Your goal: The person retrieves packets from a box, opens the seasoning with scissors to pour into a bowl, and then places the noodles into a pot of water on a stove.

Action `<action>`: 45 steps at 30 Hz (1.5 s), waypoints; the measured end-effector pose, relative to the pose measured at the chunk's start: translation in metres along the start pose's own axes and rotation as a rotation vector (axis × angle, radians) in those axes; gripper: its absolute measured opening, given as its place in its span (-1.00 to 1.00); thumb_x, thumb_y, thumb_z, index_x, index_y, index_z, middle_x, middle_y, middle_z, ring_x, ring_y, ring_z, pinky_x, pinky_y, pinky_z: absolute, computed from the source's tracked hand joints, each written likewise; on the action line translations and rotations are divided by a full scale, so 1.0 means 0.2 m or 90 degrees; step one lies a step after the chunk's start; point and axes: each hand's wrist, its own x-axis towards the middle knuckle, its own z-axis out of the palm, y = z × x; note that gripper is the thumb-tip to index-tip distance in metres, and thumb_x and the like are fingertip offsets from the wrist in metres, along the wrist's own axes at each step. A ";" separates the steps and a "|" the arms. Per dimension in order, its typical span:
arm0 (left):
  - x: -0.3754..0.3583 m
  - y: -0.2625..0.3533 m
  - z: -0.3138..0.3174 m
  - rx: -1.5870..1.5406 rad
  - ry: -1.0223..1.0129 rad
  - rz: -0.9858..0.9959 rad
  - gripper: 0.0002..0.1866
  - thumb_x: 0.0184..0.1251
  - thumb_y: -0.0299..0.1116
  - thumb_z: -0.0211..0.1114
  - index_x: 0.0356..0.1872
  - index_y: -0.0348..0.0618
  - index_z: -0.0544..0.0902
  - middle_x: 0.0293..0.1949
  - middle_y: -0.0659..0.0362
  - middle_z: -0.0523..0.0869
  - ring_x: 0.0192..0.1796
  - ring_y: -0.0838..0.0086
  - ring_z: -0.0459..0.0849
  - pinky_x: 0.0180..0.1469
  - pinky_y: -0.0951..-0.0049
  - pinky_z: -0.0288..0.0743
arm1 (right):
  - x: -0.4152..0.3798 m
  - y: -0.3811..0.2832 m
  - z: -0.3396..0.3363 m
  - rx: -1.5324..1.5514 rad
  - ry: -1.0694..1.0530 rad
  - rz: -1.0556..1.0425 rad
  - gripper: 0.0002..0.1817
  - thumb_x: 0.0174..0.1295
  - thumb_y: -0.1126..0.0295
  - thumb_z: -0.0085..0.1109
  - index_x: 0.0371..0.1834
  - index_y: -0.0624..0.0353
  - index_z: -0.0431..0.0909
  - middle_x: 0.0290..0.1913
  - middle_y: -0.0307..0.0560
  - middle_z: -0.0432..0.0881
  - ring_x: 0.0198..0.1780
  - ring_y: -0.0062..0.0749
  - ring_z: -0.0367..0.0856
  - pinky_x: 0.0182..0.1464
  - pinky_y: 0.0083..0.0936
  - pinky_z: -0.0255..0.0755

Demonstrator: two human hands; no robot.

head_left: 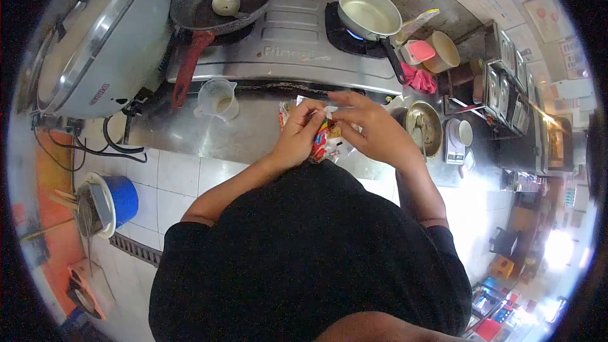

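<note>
My left hand (299,130) is closed in a pinch on a small red and white packet (320,142) with a printed label. A small white piece (330,110), maybe the packet's torn corner or a sachet, shows at its fingertips. Close on the right is my right hand (373,125), its fingers apart and reaching toward the white piece; whether they touch it is hard to see. Beneath the hands, more printed wrapper (283,113) lies on the steel counter (253,142), partly hidden by my fingers.
A gas stove (288,31) carries a dark wok (190,0) with a ladle (226,4), and a saucepan (369,11) over a blue flame. A measuring jug (217,100) stands left. Right are a metal bowl (432,130), pink cloth (418,79) and scale (454,145).
</note>
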 end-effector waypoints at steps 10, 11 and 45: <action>0.04 -0.09 0.00 -0.021 -0.129 -0.112 -0.89 0.37 -0.34 0.03 -0.25 -0.14 0.43 -0.35 0.34 0.46 -0.25 0.72 0.41 -0.18 0.66 0.34 | -0.01 0.07 -0.02 -0.045 -0.173 0.009 -0.84 -0.03 0.40 0.15 -0.40 0.25 0.57 -0.41 0.02 0.50 -0.33 -0.05 0.50 -0.27 -0.25 0.36; 0.04 -0.10 0.00 -0.021 -0.131 -0.113 -0.89 0.37 -0.34 0.03 -0.25 -0.14 0.43 -0.35 0.34 0.46 -0.25 0.72 0.41 -0.18 0.66 0.34 | -0.01 0.08 0.00 -0.058 -0.188 0.022 -0.85 -0.04 0.41 0.15 -0.42 0.24 0.58 -0.41 0.02 0.50 -0.32 -0.05 0.51 -0.27 -0.26 0.36; -0.03 -0.21 -0.15 0.102 -0.177 -0.317 -0.36 0.42 0.07 -0.40 -0.07 -0.35 0.44 -0.16 0.09 0.57 -0.14 0.50 0.52 -0.01 0.48 0.37 | -0.12 0.14 0.11 0.055 -0.050 0.058 -0.84 0.06 0.44 0.14 -0.33 0.29 0.58 -0.18 0.08 0.57 -0.14 -0.08 0.55 -0.11 -0.38 0.43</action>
